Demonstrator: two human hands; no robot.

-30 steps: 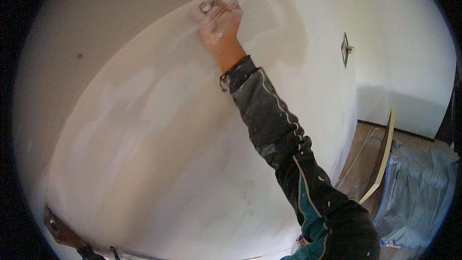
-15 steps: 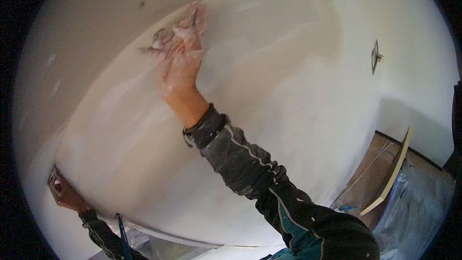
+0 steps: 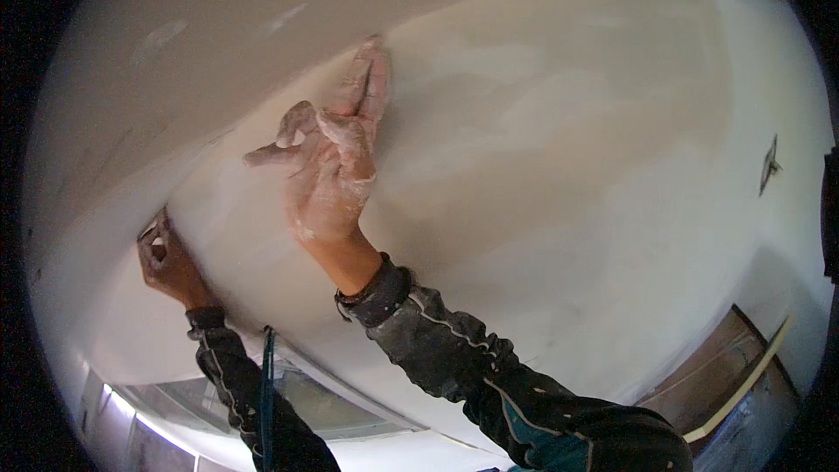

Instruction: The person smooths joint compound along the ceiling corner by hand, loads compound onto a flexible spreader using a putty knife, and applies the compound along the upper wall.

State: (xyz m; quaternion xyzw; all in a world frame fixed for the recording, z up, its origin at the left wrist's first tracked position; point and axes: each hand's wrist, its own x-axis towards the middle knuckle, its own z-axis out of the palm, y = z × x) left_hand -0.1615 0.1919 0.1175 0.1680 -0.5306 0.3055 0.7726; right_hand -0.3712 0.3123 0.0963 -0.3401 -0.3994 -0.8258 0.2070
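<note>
Your plaster-smeared right hand (image 3: 336, 166) pressed two extended fingers, pointing up and slightly right, against the smooth white plastered wall (image 3: 559, 175), grip apart. Your left hand (image 3: 166, 262) rested low-left on it, fingers curled.

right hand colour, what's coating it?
Whitish, chalky coating over the right hand, thickest on the fingers; it rests on the off-white plastered wall. Head view.
</note>
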